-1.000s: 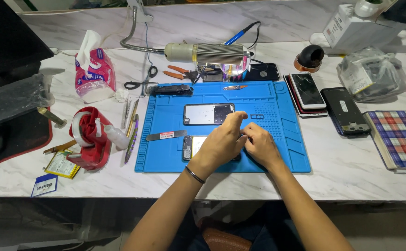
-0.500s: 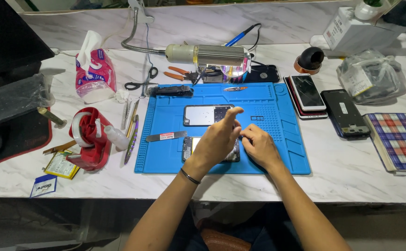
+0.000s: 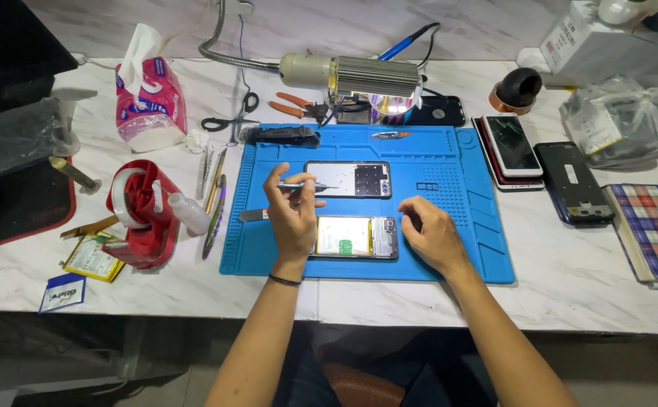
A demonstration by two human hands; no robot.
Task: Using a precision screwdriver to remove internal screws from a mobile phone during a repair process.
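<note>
My left hand (image 3: pixel 293 213) grips a thin metal tool (image 3: pixel 308 185), tweezers or a small driver, with its tip pointing right over a removed phone frame (image 3: pixel 351 179) on the blue work mat (image 3: pixel 461 241). Just below lies an opened phone (image 3: pixel 355 237) with its insides showing, partly under my left hand. My right hand (image 3: pixel 428 234) rests on the mat with fingers curled, touching the opened phone's right end and holding nothing that I can see.
A desk lamp (image 3: pixel 367 75) shines over the mat's far edge. Left of the mat are a red tape dispenser (image 3: pixel 137 207), hand tools (image 3: pixel 214 188), a tissue pack (image 3: pixel 148 94) and scissors (image 3: pixel 227 120). Several phones (image 3: pixel 540 158) and a checked notebook (image 3: pixel 657 226) lie to the right.
My left hand has drawn back to the left off the opened phone, uncovering it, and now holds the thin tool level. My right hand has shifted slightly right.
</note>
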